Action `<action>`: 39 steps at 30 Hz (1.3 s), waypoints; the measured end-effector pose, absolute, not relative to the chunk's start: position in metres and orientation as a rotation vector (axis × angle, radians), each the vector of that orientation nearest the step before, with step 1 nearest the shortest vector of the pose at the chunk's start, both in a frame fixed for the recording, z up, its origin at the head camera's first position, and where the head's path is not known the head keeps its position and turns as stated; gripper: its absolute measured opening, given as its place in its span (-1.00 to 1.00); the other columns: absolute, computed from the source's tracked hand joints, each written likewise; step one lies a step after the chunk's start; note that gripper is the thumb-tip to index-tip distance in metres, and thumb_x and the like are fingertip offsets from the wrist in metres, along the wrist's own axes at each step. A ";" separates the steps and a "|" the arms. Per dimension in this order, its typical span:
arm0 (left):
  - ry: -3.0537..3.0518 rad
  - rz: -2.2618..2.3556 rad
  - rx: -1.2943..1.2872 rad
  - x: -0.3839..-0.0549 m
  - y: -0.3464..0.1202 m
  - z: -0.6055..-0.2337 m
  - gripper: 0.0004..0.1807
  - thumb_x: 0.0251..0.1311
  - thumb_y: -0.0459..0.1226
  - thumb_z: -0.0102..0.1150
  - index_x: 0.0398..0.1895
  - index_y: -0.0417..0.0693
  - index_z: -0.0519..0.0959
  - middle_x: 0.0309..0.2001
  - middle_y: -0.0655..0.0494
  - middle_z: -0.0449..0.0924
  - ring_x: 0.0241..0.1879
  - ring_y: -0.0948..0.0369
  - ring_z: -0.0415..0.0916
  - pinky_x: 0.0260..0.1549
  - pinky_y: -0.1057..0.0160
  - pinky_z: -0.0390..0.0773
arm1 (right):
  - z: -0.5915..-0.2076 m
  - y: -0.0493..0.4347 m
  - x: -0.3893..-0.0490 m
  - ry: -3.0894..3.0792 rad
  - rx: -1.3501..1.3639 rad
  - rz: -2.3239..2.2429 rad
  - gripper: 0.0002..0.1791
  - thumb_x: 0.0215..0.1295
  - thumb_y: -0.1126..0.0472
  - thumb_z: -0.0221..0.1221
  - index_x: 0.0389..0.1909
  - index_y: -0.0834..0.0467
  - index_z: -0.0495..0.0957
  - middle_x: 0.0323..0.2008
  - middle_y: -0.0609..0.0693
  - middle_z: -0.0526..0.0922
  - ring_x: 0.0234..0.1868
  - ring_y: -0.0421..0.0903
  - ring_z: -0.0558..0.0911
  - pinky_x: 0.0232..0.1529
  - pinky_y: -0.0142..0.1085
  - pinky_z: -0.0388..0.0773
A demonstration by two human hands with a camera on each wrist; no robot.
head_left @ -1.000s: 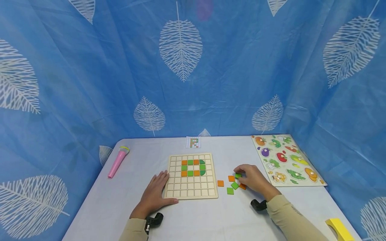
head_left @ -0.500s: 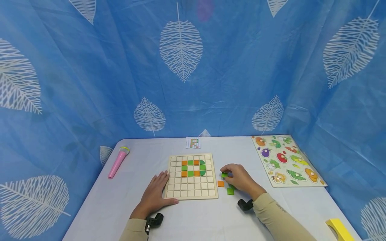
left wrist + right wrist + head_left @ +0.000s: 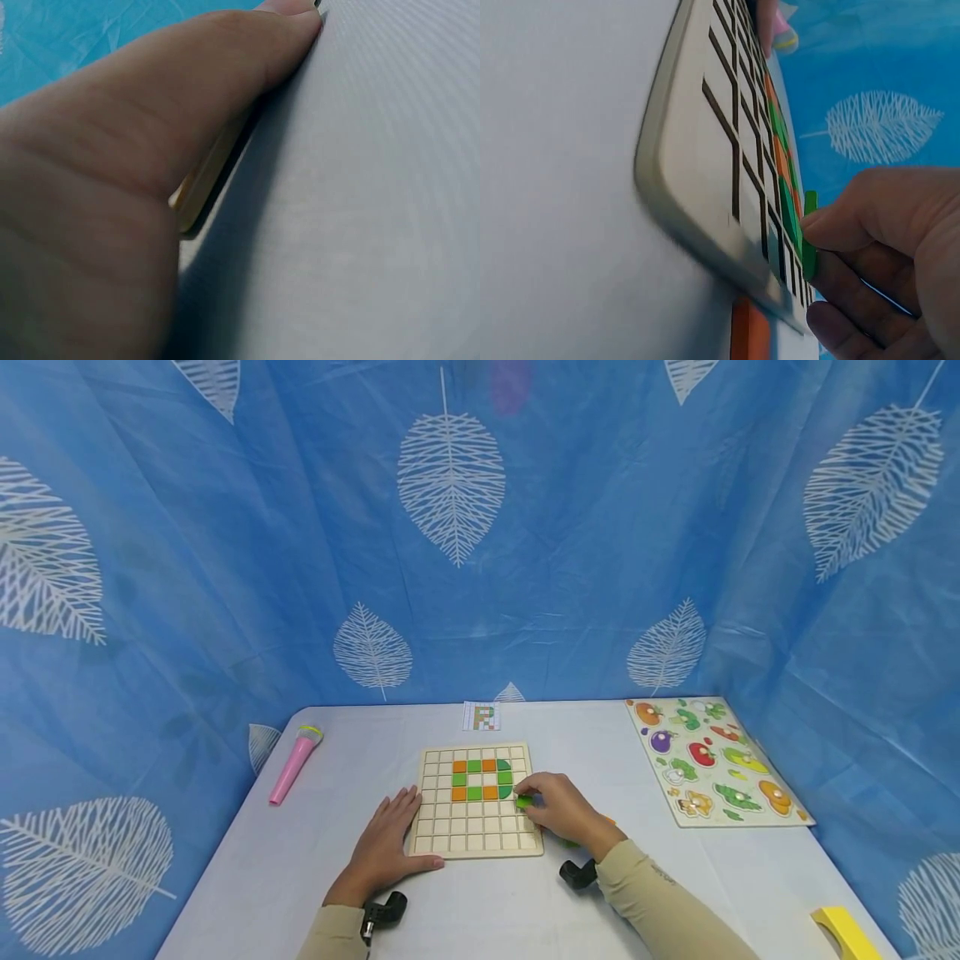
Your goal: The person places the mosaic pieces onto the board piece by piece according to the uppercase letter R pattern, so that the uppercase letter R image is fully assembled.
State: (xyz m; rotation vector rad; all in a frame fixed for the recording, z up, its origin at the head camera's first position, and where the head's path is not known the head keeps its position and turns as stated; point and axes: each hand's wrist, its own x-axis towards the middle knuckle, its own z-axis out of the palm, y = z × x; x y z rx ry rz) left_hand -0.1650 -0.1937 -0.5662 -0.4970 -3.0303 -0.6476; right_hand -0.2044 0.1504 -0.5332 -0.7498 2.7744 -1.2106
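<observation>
A wooden grid board [image 3: 480,843] lies on the white table, with orange and green tiles set in a closed ring in its upper half. My left hand [image 3: 384,839] rests along the board's left edge, fingers straight and thumb by the near corner; the left wrist view shows that thumb [image 3: 225,56] against the board's side. Over the board's right part, my right hand [image 3: 562,810] pinches a green square tile [image 3: 810,236] between thumb and fingers. In the right wrist view the tile stands on edge above the grid. Loose tiles beside the board are mostly hidden under the right hand.
A small pattern card [image 3: 482,716] with a letter R lies behind the board. A pink toy microphone [image 3: 294,768] is at the left, a vegetable puzzle board [image 3: 716,764] at the right. A yellow arched block [image 3: 846,931] sits near the right front edge.
My right hand has carried the green tile leftward from the loose tiles to above the board's right side. The left hand has stayed at the board's edge.
</observation>
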 end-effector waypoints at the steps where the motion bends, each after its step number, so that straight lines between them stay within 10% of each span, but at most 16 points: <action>1: -3.028 -0.648 -0.498 -0.165 -0.194 -0.566 0.42 -0.16 0.58 0.35 0.62 -0.18 0.27 0.61 -0.07 0.18 0.61 -0.02 0.00 0.57 -0.09 -0.06 | -0.533 0.147 -0.205 2.773 -0.772 -1.210 -0.71 0.28 0.46 0.37 0.00 0.20 0.74 -0.03 -0.07 0.71 0.03 -0.06 0.68 0.08 -0.07 0.67; 39: -3.051 -0.629 -0.514 -0.168 -0.195 -0.567 0.42 -0.14 0.60 0.29 0.64 -0.16 0.25 0.62 -0.06 0.15 0.62 0.00 -0.03 0.57 -0.09 -0.08 | -0.539 0.044 -0.215 2.736 -1.002 -1.070 -0.71 0.32 0.48 0.33 0.00 0.18 0.77 -0.07 -0.11 0.75 -0.04 -0.25 0.66 0.02 -0.31 0.65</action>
